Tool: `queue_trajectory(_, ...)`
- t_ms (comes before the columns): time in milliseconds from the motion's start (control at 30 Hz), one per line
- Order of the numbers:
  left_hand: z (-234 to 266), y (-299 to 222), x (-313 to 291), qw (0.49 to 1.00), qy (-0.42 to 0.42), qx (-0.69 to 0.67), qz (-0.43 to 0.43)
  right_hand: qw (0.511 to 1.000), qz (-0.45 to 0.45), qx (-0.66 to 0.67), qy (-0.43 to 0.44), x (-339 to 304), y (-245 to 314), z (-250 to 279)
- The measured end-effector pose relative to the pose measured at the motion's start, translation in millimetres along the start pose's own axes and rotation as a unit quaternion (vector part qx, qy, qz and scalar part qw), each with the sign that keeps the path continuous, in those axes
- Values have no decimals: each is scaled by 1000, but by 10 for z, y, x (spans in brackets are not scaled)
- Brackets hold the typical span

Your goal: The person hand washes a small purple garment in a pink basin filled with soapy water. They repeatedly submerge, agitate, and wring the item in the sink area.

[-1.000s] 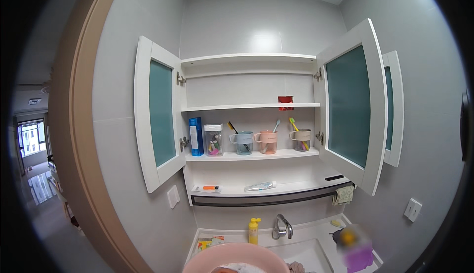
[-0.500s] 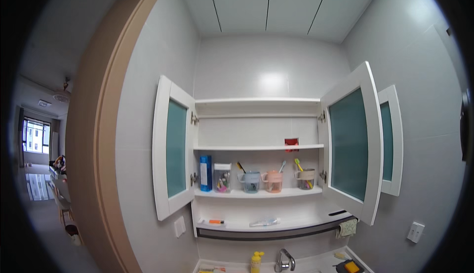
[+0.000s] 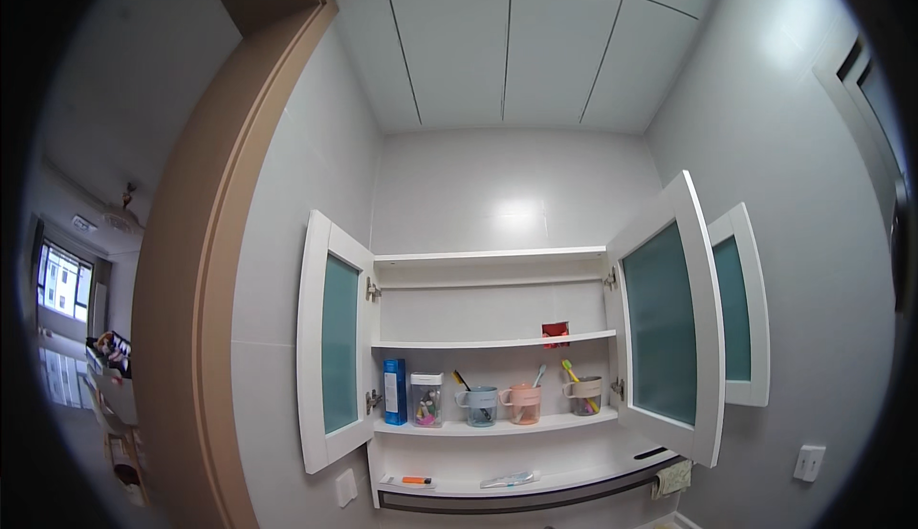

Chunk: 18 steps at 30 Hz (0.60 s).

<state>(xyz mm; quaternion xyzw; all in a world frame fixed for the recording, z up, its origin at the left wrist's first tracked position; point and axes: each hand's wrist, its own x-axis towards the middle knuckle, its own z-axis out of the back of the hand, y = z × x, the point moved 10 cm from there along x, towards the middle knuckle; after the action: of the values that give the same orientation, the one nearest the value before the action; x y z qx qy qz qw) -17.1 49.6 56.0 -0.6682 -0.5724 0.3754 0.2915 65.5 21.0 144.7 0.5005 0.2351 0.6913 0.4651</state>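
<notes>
Neither of my hands shows in the head view. Ahead hangs a white wall cabinet [image 3: 492, 258] with its left door [image 3: 341, 342] and right door [image 3: 666, 319] swung open. Along its middle shelf stand a blue box [image 3: 394, 391], a clear lidded container [image 3: 426, 401] of small items, a blue cup [image 3: 481, 407], a pink cup [image 3: 524, 405] and a grey-beige cup [image 3: 584, 397]. Toothbrushes lean in the cups. On the lowest ledge lie an orange tube [image 3: 417, 480] and a pale tube [image 3: 509, 479]. A red item [image 3: 555, 333] sits on the upper shelf.
A third door panel [image 3: 752, 304] stands out beyond the right door. A cloth [image 3: 672, 478] hangs at the cabinet's lower right. Switch plates [image 3: 809, 464] are on the side walls. At left, a brown door frame [image 3: 196, 271] borders another room with chairs and a window.
The view has tilted upward, so the cabinet sits lower and a ceiling light has come in. The tap, yellow bottle and counter have dropped out of view. Cabinet contents look unmoved.
</notes>
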Motion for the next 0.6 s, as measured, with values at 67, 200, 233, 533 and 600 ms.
queue_trajectory(67,47,-14,-30,1000,-5,3,0,1000,9,15,10,-101,136,-13)
queue_trajectory(200,57,10,18,1000,-8,9,4,1000,-7,14,15,-17,8,-55)
queue_trajectory(233,52,19,17,1000,-9,10,4,1000,-20,13,12,2,-58,-30)
queue_trajectory(533,202,-4,-151,997,-39,64,-17,979,-150,138,-11,265,-834,249)
queue_trajectory(600,253,-70,-256,978,-79,192,-7,967,-194,153,63,181,-719,209)
